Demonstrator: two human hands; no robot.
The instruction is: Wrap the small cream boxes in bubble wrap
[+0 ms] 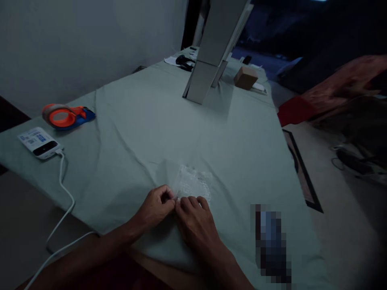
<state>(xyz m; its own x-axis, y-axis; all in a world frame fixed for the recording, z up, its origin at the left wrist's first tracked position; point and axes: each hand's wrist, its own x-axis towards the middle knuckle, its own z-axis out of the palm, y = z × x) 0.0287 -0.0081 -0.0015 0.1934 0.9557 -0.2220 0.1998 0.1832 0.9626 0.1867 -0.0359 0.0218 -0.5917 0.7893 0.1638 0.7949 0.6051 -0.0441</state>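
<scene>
A clear sheet of bubble wrap (pixel 195 181) lies on the cloth near the table's front edge. My left hand (pixel 159 203) is closed in a pinch at the sheet's near left corner. My right hand (pixel 195 215) rests over the sheet's near edge, with its fingers curled down beside the left fingertips. The two hands almost meet there. What exactly lies between the fingertips is small and dark, and the right fingertips are partly hidden.
An orange and blue tape dispenser (pixel 65 117) and a white device (pixel 40 143) with a white cable (pixel 65 189) stand at left. White upright panels (pixel 205 60) rise mid-table, beside a brown box (pixel 246 77). A pixelated dark object (pixel 270 241) lies at right on the green cloth (pixel 145 121).
</scene>
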